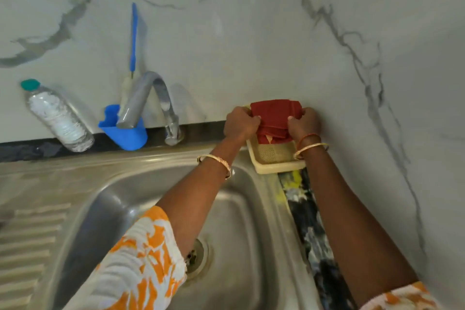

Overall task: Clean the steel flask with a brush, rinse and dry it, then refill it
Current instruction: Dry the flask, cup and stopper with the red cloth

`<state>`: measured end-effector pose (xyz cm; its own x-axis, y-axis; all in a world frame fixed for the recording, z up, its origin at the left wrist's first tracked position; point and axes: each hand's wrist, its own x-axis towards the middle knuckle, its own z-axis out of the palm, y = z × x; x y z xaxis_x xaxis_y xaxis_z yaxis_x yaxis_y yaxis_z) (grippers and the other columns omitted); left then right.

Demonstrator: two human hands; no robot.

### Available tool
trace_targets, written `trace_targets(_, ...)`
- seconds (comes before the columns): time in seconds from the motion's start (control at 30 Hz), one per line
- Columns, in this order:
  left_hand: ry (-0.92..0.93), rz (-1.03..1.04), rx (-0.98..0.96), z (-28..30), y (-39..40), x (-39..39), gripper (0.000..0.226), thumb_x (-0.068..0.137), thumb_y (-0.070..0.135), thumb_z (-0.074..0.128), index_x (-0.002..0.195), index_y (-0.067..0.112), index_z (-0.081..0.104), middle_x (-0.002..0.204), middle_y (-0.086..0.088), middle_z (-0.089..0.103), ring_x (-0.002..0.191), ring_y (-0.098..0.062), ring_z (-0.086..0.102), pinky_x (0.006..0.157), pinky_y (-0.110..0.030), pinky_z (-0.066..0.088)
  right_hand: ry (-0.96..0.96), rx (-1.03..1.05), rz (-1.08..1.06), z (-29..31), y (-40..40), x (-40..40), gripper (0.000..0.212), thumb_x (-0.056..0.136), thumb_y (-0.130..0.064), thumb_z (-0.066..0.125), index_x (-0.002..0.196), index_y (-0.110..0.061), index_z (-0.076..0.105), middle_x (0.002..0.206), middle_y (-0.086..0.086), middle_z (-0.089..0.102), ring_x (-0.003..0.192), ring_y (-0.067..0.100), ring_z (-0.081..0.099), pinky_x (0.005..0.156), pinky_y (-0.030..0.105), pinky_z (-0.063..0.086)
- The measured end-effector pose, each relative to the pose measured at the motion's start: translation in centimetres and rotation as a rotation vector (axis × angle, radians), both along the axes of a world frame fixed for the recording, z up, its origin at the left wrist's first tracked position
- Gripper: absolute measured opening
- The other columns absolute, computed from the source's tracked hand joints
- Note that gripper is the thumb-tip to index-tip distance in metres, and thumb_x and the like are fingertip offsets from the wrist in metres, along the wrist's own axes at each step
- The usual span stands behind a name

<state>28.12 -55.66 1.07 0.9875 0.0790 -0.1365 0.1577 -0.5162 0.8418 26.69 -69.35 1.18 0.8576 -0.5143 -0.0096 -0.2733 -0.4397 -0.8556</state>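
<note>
Fingers of the left hand [241, 122] and the right hand [305, 122] were curled tight on opposite edges of a folded red cloth [275, 114], held above a cream tray [274, 162] at the sink's [251, 221] two o'clock corner. The brush [133, 38] stood in a blue holder [125, 134] at eleven o'clock, behind the tap [151, 98]. The steel flask was not in sight.

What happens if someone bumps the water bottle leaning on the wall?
The water bottle stands tilted against the wall, so a bump would probably slide it or knock it over. It is round, so it may then roll along the counter. It looks like thin clear plastic, so it is probably light and dents rather than breaks.
</note>
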Motion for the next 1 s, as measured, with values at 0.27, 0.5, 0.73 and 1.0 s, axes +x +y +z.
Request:
trace_targets(0.27, -0.261, 0.023, 0.345, -2.9, -0.6, 1.3, 0.034, 0.092, 0.028, 0.063, 0.122, 0.013, 0.061, 0.117, -0.008, 0.064, 0.109, -0.026, 0.057, 0.085, -0.038, 0.050, 0.116, -0.108, 0.009, -3.2, 0.9, 2.9, 0.034, 0.089, 0.000, 0.052, 0.122, 0.006, 0.045, 0.126, 0.025, 0.055, 0.116, 0.037, 0.054, 0.089, 0.035, 0.042)
trace_targets(0.5, -0.149, 0.104, -0.043, -6.1, 0.0, -0.6, 0.043, 0.092, 0.027, 0.062, 0.130, 0.010, 0.052, 0.121, -0.010, 0.052, 0.099, -0.022, 0.059, 0.091, -0.037, 0.051, 0.040, -0.290, -0.011, -4.1, 1.7, 2.9, 0.033, 0.092, -0.002, 0.050, 0.124, 0.000, 0.041, 0.117, 0.020, 0.060, 0.105, 0.035, 0.060, 0.072, 0.032, 0.043)
trace_targets(0.73, -0.174, 0.109, -0.138, -6.9, -0.3, -1.0, 0.032, 0.096, 0.024, 0.053, 0.125, 0.014, 0.060, 0.095, -0.010, 0.066, 0.093, -0.029, 0.062, 0.078, -0.044, 0.055, 0.144, -0.783, 0.322, -4.8, 2.8, 2.0, 0.040, 0.091, -0.039, 0.054, 0.121, -0.013, 0.057, 0.144, 0.014, 0.037, 0.137, 0.034, 0.023, 0.108, 0.046, 0.025)
trace_targets(1.0, -0.174, 0.043, -0.137, -7.3, -0.1, -1.0, 0.026, 0.098, 0.023, 0.050, 0.120, 0.017, 0.062, 0.089, -0.015, 0.065, 0.090, -0.034, 0.062, 0.076, -0.047, 0.056, 0.505, -0.649, 0.502, -5.0, 1.7, 4.5, 0.052, 0.096, -0.032, 0.046, 0.141, -0.016, 0.028, 0.156, 0.010, 0.021, 0.145, 0.034, 0.008, 0.116, 0.049, 0.002)
